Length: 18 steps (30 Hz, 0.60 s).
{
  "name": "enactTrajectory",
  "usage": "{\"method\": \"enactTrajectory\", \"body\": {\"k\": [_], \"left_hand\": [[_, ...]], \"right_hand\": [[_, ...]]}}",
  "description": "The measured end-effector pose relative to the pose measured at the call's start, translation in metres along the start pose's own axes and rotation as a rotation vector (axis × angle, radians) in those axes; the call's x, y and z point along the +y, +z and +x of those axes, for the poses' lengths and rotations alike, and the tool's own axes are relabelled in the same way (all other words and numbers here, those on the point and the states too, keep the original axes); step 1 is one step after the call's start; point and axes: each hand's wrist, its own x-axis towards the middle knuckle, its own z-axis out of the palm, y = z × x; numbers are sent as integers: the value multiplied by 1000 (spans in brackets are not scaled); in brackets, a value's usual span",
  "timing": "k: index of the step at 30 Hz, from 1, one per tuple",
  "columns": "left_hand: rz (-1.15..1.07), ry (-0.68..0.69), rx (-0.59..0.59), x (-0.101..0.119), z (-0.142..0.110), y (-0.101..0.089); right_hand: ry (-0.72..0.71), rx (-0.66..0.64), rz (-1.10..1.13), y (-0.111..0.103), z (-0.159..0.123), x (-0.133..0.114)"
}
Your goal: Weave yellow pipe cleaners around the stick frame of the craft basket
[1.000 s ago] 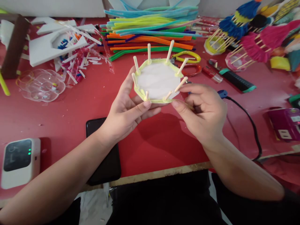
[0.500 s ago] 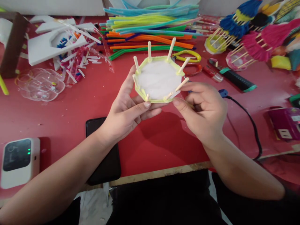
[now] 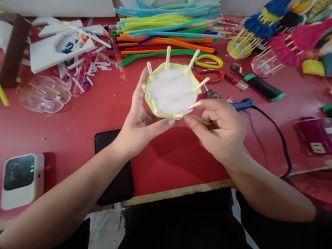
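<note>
A white foam base [image 3: 172,90] with several short wooden sticks standing round its rim is held up above the table. My left hand [image 3: 141,116] grips it from the left and below, thumb at the near edge. Yellow pipe cleaner [image 3: 155,71] runs along the rim and around the feet of the sticks. At the near right edge my right hand [image 3: 218,122] pinches the loose length of that pipe cleaner between thumb and fingers, close to a stick [image 3: 194,105]. Part of the base's underside is hidden by my fingers.
Colourful pipe cleaners [image 3: 166,34] lie piled at the back. Scissors [image 3: 209,69], a cutter knife [image 3: 264,86] and a blue-handled tool with a cord [image 3: 242,104] lie right. Foam scraps [image 3: 59,52] and a clear plastic dish [image 3: 44,93] sit left; a phone [image 3: 114,186] lies near the front edge.
The foam base has turned and shifted slightly left and nearer to me. My right hand has moved a little left with it, and more of the blue-handled tool shows behind.
</note>
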Motion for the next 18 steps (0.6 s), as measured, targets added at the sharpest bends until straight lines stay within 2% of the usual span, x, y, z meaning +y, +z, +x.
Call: {"method": "enactTrajectory", "body": {"k": [12, 18], "left_hand": [[-1, 8, 34, -2, 3, 0], [-22, 28, 81, -5, 8, -6]], "right_hand": [[-85, 28, -112, 4, -2, 3], [11, -76, 28, 0, 4, 5]]}}
